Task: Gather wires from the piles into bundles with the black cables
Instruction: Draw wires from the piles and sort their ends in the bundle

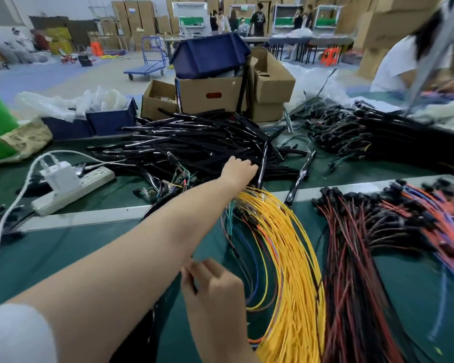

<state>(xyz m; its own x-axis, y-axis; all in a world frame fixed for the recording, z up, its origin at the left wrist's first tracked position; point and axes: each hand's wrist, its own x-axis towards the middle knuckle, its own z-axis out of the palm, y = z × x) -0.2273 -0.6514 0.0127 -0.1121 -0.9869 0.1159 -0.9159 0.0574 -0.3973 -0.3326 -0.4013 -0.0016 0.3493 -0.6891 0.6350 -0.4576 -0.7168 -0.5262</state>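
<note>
The left hand (240, 170) is stretched out to the pile of black cables (194, 142) on the green tabletop (63, 258), its fingers curled round one black cable (262, 163) at the pile's near edge; thin dark wires (194, 282) are pinched between thumb and fingers of the right hand (212, 286), just beside the yellow wires (286, 258); red-and-black wires (351, 258) are spread further right.
</note>
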